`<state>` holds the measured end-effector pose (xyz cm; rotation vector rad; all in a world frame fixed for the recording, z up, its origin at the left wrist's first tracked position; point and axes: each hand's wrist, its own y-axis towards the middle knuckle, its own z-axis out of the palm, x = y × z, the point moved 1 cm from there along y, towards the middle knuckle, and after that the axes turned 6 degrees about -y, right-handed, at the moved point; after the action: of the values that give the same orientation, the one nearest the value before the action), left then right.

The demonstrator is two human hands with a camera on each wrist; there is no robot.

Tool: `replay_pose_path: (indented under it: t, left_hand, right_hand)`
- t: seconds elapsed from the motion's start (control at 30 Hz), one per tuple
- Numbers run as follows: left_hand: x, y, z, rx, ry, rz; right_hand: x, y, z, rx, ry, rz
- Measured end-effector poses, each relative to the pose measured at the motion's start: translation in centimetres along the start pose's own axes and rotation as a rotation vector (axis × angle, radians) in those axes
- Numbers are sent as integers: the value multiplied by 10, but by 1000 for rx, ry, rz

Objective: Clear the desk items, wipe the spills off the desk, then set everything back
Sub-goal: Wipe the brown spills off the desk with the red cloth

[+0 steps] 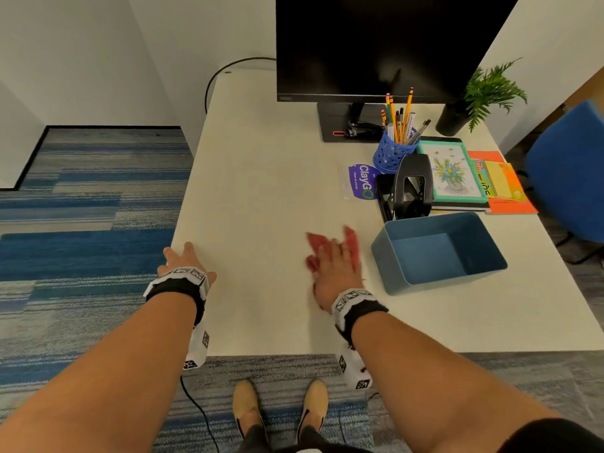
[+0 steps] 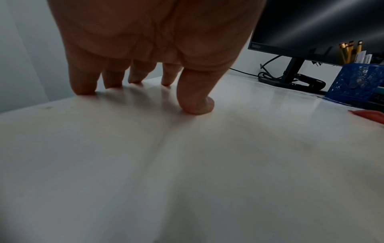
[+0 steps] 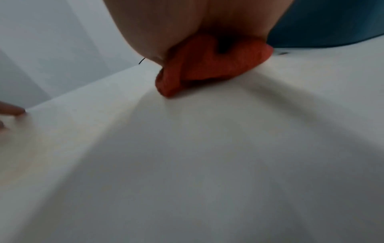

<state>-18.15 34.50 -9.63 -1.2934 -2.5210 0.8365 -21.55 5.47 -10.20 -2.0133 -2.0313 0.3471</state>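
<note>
My right hand (image 1: pixel 336 261) lies flat on a red cloth (image 1: pixel 350 238) and presses it onto the white desk (image 1: pixel 261 178), left of the blue bin. In the right wrist view the cloth (image 3: pixel 197 70) is bunched under the palm (image 3: pixel 187 24); the picture is blurred. My left hand (image 1: pixel 181 258) rests at the desk's left edge with nothing in it. In the left wrist view its fingertips (image 2: pixel 195 106) touch the bare desk top (image 2: pixel 187 164), fingers nearly straight. The cloth's edge (image 2: pixel 369 116) shows at the far right there.
An empty blue bin (image 1: pixel 408 281) stands right of the cloth. Behind it are a hole punch (image 1: pixel 411 184), a blue pencil holder (image 1: pixel 394 155), a ClayGo packet (image 1: pixel 361 181), stacked notebooks (image 1: pixel 452 173), a monitor (image 1: pixel 376 44) and a potted plant (image 1: pixel 490 89). A blue chair (image 1: pixel 568 171) stands at the right.
</note>
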Motion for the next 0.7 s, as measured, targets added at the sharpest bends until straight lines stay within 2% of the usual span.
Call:
replay_pose_path:
  t: [0.07, 0.13, 0.17, 0.3, 0.33, 0.4, 0.5, 0.57, 0.63, 0.7]
  left_hand:
    - [0, 0, 0, -1, -3, 2]
    - [0, 1, 1, 0, -6, 2]
    - [0, 1, 1, 2, -5, 1]
    - [-4, 2, 0, 4, 6, -10]
    - [-5, 2, 0, 4, 4, -14]
    - [-6, 1, 0, 1, 10, -26]
    - [-7, -1, 1, -10, 10, -29]
    - [-7, -1, 1, -12, 9, -36]
    - [-8, -2, -1, -9, 5, -41]
    - [-9, -2, -2, -4, 12, -48]
  right_hand:
    - [-12, 4, -6, 55, 61, 177]
    - [0, 1, -14, 83, 65, 213]
    - [13, -3, -17, 90, 60, 152]
    - [58, -28, -9, 109, -16, -311]
    - [57, -30, -5, 87, -28, -377]
    - [43, -23, -2, 36, -43, -402]
    - [1, -3, -3, -26, 23, -167]
    - [-22, 6, -10, 1, 62, 12]
    - [-26, 8, -14, 42, 126, 144]
    - [-13, 5, -20, -63, 170, 189]
